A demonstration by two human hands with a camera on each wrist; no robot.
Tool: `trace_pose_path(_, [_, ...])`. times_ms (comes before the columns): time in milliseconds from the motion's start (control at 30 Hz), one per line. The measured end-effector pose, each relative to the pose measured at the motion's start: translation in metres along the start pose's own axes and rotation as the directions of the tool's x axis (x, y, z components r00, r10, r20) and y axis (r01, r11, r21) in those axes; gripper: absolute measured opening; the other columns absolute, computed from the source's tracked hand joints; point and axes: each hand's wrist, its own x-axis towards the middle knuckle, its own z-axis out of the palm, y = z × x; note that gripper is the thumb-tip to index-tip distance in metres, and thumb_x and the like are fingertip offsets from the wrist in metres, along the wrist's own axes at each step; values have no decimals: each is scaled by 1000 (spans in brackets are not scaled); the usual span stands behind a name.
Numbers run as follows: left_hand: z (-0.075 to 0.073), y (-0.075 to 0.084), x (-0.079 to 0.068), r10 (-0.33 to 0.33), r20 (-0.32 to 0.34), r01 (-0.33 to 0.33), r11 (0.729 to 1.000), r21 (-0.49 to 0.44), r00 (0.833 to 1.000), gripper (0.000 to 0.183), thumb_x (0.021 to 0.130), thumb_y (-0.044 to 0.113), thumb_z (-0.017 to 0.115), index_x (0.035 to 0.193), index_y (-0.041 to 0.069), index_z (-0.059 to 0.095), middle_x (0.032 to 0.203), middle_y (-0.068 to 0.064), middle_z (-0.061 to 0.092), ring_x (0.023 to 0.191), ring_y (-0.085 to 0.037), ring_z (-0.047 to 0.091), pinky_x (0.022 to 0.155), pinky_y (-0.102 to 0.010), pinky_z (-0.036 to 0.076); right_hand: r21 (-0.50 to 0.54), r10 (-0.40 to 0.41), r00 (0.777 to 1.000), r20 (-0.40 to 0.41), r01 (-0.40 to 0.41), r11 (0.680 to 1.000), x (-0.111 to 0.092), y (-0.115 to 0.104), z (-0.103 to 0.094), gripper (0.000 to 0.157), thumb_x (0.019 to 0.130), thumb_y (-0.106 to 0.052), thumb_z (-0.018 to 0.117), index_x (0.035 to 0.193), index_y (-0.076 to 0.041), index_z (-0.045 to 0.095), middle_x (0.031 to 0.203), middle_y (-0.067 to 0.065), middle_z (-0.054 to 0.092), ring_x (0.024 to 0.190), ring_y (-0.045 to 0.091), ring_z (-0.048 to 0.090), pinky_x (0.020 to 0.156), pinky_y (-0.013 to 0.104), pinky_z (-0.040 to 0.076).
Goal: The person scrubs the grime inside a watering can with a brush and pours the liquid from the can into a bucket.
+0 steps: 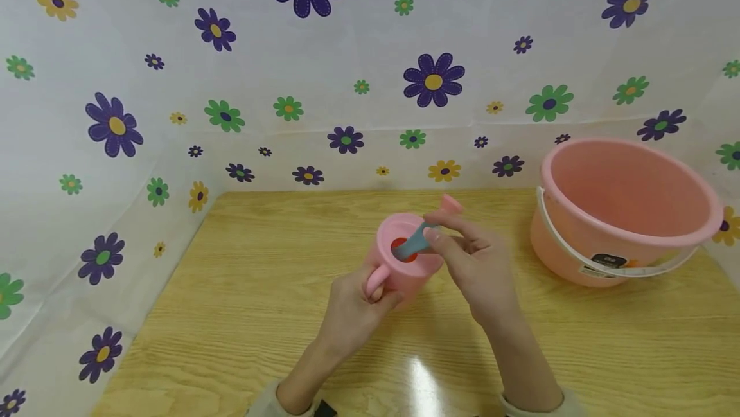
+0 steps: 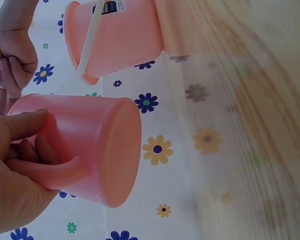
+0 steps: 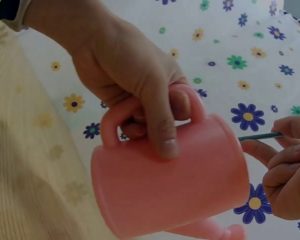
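Note:
My left hand [image 1: 355, 308] grips a pink watering can [image 1: 413, 282] by its loop handle [image 2: 55, 172], thumb laid against the body. The can is held up over the table and tilted, its opening facing me in the head view. Its pink spout head [image 1: 452, 204] shows behind my right hand [image 1: 480, 269]. Between thumb and fingers, that hand pinches a flat blue-grey piece [image 1: 419, 240] whose lower end sits in the can's opening. A red patch [image 1: 409, 256] shows around that end. In the right wrist view the blue-grey piece [image 3: 260, 135] appears thin, edge-on at the rim.
A large pink bucket [image 1: 555, 253] with a white handle [image 1: 627, 272] stands on the table at the right. The wooden table [image 1: 260, 263] ends against a white flower-print sheet [image 1: 347, 51] behind and at the left.

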Motion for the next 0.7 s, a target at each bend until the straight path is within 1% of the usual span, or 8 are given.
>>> trace_pose_path(67, [-1,1,0,-10,2,10,1000,-8,1000,32,77,-2,82,78,8,52,65,10,34,62,-6,45,58,-20,42,-32,33,999,33,-32,999,0,3,3,26,94,-10,68,117,2,69,96,10,74,70,16,68,65,24,52])
trace_pose_path(133, [-1,2,0,-13,7,14,1000,-15,1000,30,77,-2,82,80,7,53,65,10,34,62,-7,45,59,-20,42,-57,62,997,42,-60,997,0,3,4,28,94,-14,68,118,0,69,88,9,74,79,17,71,72,27,54])
trace_pose_path(233, [-1,4,1,-10,11,11,1000,-24,1000,34,78,-2,81,76,8,49,64,10,34,61,-6,43,58,-20,42,-54,75,997,4,-75,996,0,0,0,27,94,-15,69,117,-2,70,81,5,73,52,10,51,50,21,37])
trace_pose_path(333, [-1,3,1,-1,5,1,1000,-22,1000,36,77,-3,82,74,9,48,63,10,34,60,-5,41,57,-20,40,2,32,999,-37,-32,999,1,-5,-6,24,93,-11,69,116,-2,70,83,2,75,43,14,21,42,27,13])
trace_pose_path(433, [-1,1,1,8,-5,-8,1000,-15,1000,40,75,-3,83,71,10,45,63,11,34,59,-4,40,55,-19,37,75,-58,997,-48,61,995,3,-8,-12,26,94,-4,66,118,4,68,91,5,76,40,17,16,41,33,7])
trace_pose_path(533, [0,0,1,8,-6,-9,1000,-16,1000,41,75,-4,83,70,10,44,63,11,33,59,-4,39,54,-19,36,117,-97,994,-40,101,988,4,-8,-15,27,94,1,63,120,7,65,94,9,76,39,17,15,40,34,6])
trace_pose_path(600, [0,-1,0,-3,-6,2,1000,-21,1000,42,74,-4,83,68,10,43,62,11,33,58,-4,39,54,-19,36,105,-60,998,-20,62,993,5,-6,-14,25,94,-1,64,119,4,68,108,3,74,40,16,17,41,33,7])
trace_pose_path(700, [-1,1,-1,-22,2,22,999,-39,1000,42,75,-4,82,68,10,43,62,10,33,58,-4,39,54,-19,37,23,47,998,33,-48,999,5,-3,-11,24,94,-8,68,117,-3,70,83,-2,68,42,13,20,42,29,11])
